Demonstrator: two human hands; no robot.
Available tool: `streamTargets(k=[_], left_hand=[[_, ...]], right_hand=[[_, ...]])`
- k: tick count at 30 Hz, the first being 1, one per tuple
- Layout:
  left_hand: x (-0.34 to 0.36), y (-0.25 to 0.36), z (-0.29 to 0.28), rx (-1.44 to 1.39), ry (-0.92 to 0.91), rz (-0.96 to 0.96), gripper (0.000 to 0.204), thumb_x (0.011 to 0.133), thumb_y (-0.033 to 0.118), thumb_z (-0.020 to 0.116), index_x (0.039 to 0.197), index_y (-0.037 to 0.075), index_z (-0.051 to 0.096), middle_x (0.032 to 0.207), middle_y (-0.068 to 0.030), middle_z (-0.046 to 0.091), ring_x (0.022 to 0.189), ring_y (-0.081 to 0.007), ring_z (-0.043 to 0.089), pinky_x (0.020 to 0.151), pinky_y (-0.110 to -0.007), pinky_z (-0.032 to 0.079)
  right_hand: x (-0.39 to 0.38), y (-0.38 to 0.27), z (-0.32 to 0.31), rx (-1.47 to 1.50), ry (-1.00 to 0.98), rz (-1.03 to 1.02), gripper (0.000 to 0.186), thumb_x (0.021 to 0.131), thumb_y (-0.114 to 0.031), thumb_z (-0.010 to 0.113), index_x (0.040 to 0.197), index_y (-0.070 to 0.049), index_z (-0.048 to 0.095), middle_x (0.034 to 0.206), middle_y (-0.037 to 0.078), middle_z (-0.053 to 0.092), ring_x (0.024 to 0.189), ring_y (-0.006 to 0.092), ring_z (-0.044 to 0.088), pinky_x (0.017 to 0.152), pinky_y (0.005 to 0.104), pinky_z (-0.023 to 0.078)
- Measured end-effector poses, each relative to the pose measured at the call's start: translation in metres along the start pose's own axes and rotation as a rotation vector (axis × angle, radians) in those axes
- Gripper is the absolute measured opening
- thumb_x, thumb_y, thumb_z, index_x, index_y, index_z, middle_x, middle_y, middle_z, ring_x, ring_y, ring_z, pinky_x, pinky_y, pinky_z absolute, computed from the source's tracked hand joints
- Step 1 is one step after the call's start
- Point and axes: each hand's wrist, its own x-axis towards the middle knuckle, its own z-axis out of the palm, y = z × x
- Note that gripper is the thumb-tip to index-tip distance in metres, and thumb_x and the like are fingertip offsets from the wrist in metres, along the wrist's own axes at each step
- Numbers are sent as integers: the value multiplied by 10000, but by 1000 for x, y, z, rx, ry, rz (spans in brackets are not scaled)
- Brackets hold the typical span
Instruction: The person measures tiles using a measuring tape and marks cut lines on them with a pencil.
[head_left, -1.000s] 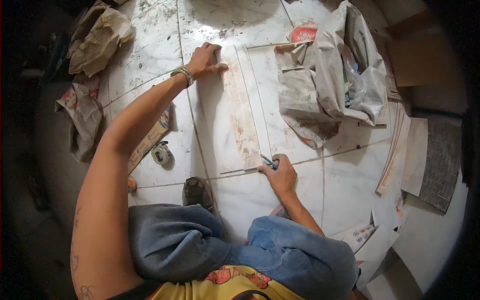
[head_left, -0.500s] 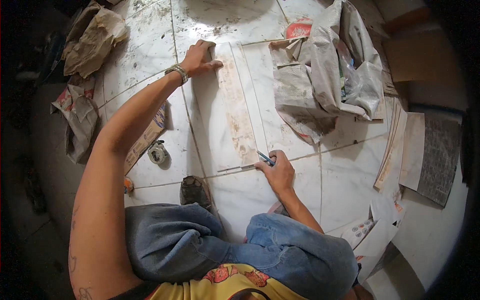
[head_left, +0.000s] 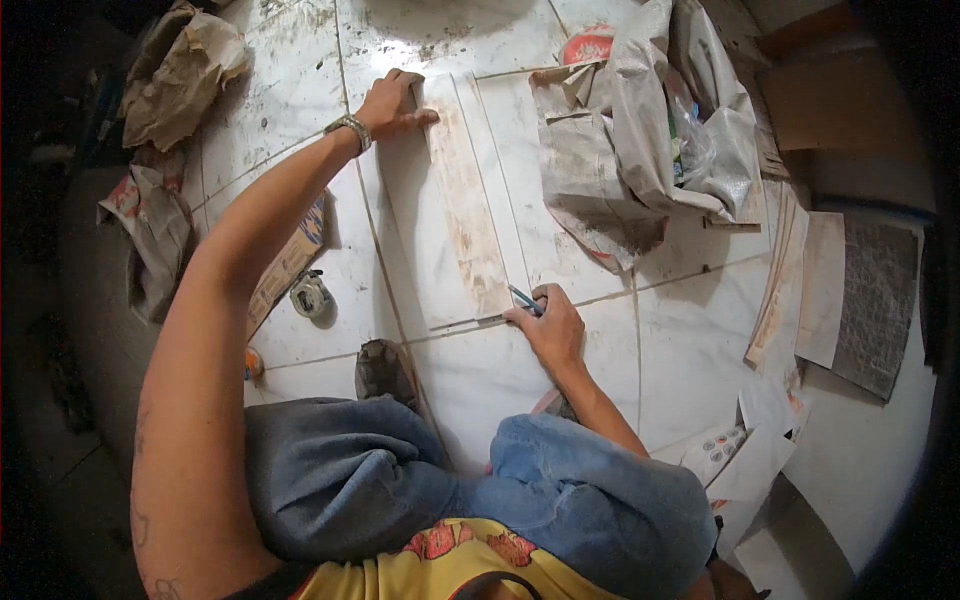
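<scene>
A long, narrow strip [head_left: 466, 200], stained brown on its upper face, lies lengthwise on a larger white marbled tile [head_left: 408, 230]. At the strip's far end, my left hand [head_left: 393, 104] grips the edge, its thumb on the near side and its fingertips at the far edge. A blue pencil [head_left: 525, 299] sits between the fingers of my right hand [head_left: 550, 328], beside the strip's near right corner. The pencil's tip points away from me, toward the strip's right edge. My right fingertips touch the near edge of the pieces.
A tape measure [head_left: 311, 296] and a printed cardboard piece [head_left: 287, 262] lie left of the tile. Crumpled sacks [head_left: 640, 140] stand at the right; brown paper [head_left: 185, 80] is at the far left. Cut tile pieces [head_left: 868, 300] lean at the far right. My shoe [head_left: 384, 370] is close to the tile.
The whole view has shifted slightly. Both hands, the strip and the pencil keep nearly the same places relative to one another.
</scene>
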Motion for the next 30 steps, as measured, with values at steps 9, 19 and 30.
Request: streamTargets(k=[9,19,30], left_hand=[[-13,67,-18,217,-338,-193,858,761,559,768,1364,19,481,1377,-230,465,1297,-362,445,1093,-573,333],[-52,119,-9,308,-322,-266,911,662,511,851,1297,-45,508,1380,-250,450,1313,-416,413,1111,-604,313],[-49,102,7,258,-243,-179,1017,673,470,876,1391,-26,354,1470,-201,315,1350,-371,404,1005,-636,442]], right_hand=[[14,28,-25,304,202,-103,329,981,-304,541,901,-8,661,701,97,584,664,155,525,639,317,435],[61,-21,-40,549,66,-249,289,923,-259,609,976,-6,737,778,83,705,699,159,654,692,291,506],[67,-26,6,322,238,-687,272,928,-71,578,1172,12,666,1083,225,680,1022,356,655,912,397,497]])
